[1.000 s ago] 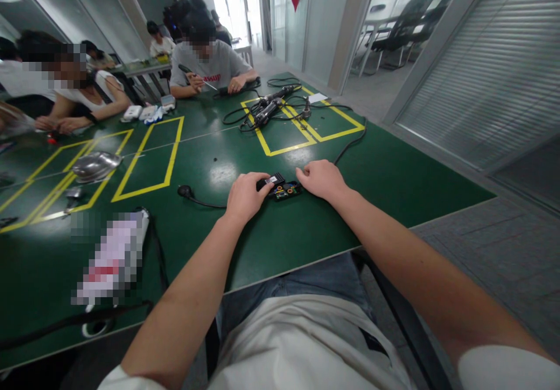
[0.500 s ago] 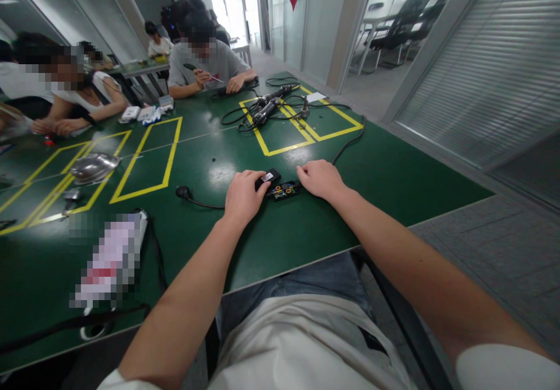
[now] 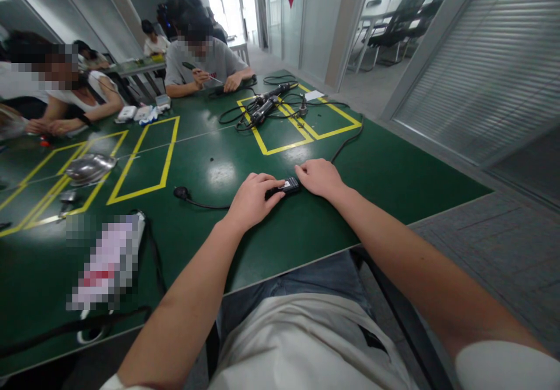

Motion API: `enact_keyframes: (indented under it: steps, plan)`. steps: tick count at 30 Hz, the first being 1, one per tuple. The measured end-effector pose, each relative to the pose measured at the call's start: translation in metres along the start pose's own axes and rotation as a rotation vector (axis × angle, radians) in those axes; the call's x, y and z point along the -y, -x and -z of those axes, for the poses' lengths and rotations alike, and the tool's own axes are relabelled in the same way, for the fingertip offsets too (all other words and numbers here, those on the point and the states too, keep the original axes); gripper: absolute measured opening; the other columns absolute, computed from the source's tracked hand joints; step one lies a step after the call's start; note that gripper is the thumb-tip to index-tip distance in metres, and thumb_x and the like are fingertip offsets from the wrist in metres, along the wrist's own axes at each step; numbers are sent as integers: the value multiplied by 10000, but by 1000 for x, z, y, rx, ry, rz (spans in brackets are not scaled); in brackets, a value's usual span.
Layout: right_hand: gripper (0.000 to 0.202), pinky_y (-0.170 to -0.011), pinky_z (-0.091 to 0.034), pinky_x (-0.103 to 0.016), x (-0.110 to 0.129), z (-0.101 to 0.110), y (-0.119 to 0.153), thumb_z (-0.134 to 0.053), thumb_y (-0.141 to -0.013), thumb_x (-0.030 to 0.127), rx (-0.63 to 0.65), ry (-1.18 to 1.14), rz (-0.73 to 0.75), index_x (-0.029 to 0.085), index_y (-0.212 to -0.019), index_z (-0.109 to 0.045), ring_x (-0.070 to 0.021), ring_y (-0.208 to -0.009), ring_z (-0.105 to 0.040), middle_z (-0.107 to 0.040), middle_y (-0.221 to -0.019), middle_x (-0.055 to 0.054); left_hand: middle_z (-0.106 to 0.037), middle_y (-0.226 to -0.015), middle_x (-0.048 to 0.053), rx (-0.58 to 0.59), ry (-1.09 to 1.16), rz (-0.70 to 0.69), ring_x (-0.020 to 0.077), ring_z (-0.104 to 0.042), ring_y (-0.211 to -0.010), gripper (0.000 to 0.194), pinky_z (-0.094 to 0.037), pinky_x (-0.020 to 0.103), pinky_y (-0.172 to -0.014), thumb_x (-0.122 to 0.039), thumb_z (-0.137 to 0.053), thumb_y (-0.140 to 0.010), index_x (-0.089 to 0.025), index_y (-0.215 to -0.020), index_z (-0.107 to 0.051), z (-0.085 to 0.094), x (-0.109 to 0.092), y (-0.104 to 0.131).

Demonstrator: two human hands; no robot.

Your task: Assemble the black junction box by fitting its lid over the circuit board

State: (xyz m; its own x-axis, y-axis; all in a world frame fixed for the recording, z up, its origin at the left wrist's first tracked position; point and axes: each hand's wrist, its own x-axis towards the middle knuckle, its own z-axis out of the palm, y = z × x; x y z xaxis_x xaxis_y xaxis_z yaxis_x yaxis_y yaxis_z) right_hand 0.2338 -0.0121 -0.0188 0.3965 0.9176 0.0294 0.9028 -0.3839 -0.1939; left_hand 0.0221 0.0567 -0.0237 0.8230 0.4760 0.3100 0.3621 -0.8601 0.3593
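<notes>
My left hand (image 3: 254, 200) grips a black plastic cover (image 3: 289, 184) with a white label, thumb on the near side and fingers on top. The cover lies over the small open housing, hiding its circuit board. My right hand (image 3: 321, 178) is closed at the right end of the housing, its fingers curled under; what they hold is hidden. A black cable (image 3: 345, 145) runs from behind my right hand to the back right. Another black cord ends in a plug (image 3: 181, 193) left of my left hand.
Several black cylindrical tools with cables (image 3: 265, 108) lie by yellow tape outlines on the green table (image 3: 376, 185). A metal bowl-like part (image 3: 91, 168) and a blurred pouch with a black strap (image 3: 107, 261) are to the left. Across the table, a person (image 3: 205, 63) holds a screwdriver.
My left hand has moved the black cover right and down onto the housing, so the circuit board no longer shows. My right hand has stayed in place.
</notes>
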Motion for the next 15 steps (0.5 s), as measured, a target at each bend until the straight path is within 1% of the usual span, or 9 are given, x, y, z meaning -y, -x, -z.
enact_keyframes:
  steps: [6, 12, 15]
  plan:
    - [536, -844, -515, -333, 0, 0, 0, -411, -1131, 416, -8, 4, 1, 196, -1103, -899, -301, -1051, -779, -865, -1132, -158, -790, -1209, 110, 18, -6, 11, 304, -679, -1121, 290, -574, 493, -1058, -274, -767, -1015, -227, -1293, -835, 5, -5, 1]
    - [530, -815, -502, -335, -1, -3, -1, -420, -1122, 416, -22, 8, 5, 187, -1065, -894, -295, -1013, -770, -862, -1100, -163, -779, -1119, 88, 27, 26, 38, 288, -680, -1077, 285, -572, 457, -1026, -274, -762, -1017, -238, -1291, -831, 3, -3, 0]
    - [521, -804, -494, -331, -2, -4, -1, -429, -1124, 421, -25, 9, 5, 192, -1041, -890, -292, -1001, -767, -860, -1089, -156, -773, -1116, 84, 28, 47, 48, 291, -676, -1096, 286, -565, 456, -1038, -284, -766, -1015, -251, -1292, -829, 3, -4, 1]
